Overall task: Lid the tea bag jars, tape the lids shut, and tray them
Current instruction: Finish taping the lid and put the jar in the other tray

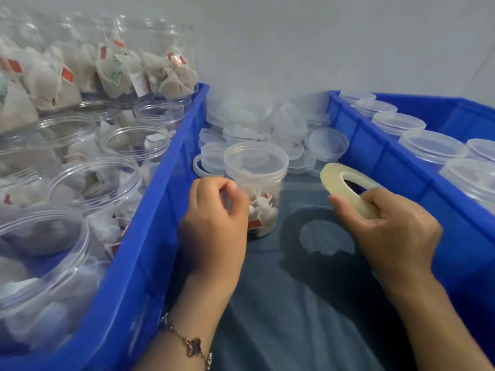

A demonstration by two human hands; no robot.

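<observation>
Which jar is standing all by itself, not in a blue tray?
The clear plastic jar with its lid on, between the two hands. It stands on the dark cloth, while the open jars sit in the left blue tray and the lidded ones in the right blue tray.

Small packing workroom: blue plastic crates (150, 210), rows of tea-bag jars (93, 183), heap of loose lids (267, 124).
</observation>
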